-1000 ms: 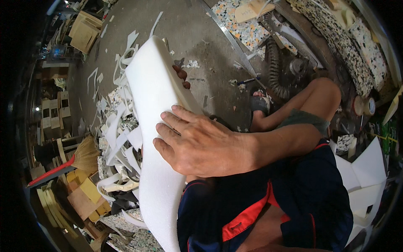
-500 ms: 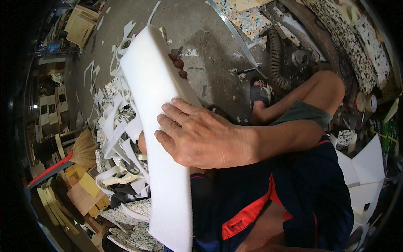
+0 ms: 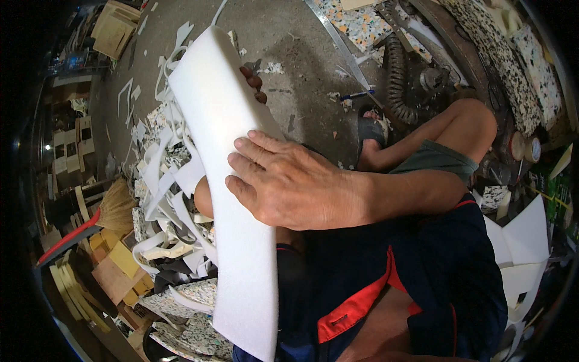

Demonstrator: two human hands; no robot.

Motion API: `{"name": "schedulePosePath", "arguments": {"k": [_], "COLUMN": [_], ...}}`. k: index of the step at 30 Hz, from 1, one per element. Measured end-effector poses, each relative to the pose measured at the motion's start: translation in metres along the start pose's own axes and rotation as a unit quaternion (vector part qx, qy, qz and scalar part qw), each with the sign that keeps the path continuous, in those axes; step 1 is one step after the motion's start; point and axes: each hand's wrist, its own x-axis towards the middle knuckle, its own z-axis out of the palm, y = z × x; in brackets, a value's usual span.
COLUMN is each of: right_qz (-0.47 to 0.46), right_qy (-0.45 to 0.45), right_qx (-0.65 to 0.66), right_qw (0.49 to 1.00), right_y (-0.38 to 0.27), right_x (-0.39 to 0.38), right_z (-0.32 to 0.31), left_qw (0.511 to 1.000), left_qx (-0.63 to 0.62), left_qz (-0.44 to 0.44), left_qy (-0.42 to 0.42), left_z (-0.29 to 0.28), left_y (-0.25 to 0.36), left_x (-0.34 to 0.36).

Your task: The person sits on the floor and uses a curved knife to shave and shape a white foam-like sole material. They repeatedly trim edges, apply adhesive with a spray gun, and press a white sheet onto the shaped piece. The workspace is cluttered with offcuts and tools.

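A long, curved white foam piece [image 3: 223,120] with rounded edges slants up and away from my lap. My right hand [image 3: 289,184] lies over its middle, palm down, fingers stretched flat across the top face. From underneath, my left hand [image 3: 254,83] holds the far part; only its fingertips show, curled round the right edge, while the palm is hidden. Part of my left arm [image 3: 204,198] shows at the foam's left side.
White foam strips [image 3: 160,175] and speckled foam scraps are heaped at the left, beside a broom [image 3: 117,208]. A metal ruler [image 3: 341,45], a pen [image 3: 357,95] and a ribbed hose [image 3: 398,84] lie ahead. White foam sheets [image 3: 525,232] and tape rolls [image 3: 532,149] are at the right.
My right hand has shifted slightly up along the foam piece. The foam's far end has moved a little up and left in the picture, with my left fingertips still at its edge.
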Motion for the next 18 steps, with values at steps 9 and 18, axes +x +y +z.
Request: {"name": "schedulePosePath", "arguments": {"k": [9, 18], "right_qz": [0.050, 0.427], "right_qy": [0.104, 0.141], "right_qx": [0.114, 0.670], "right_qw": [0.987, 0.591], "right_y": [-0.010, -0.021], "right_x": [-0.026, -0.051], "right_z": [-0.007, -0.033], "left_qw": [1.000, 0.995], "left_qx": [-0.018, -0.035], "left_qz": [-0.009, -0.006], "left_qy": [-0.023, -0.089], "left_z": [0.002, -0.009], "left_y": [0.009, 0.038], "left_x": [0.015, 0.034]}}
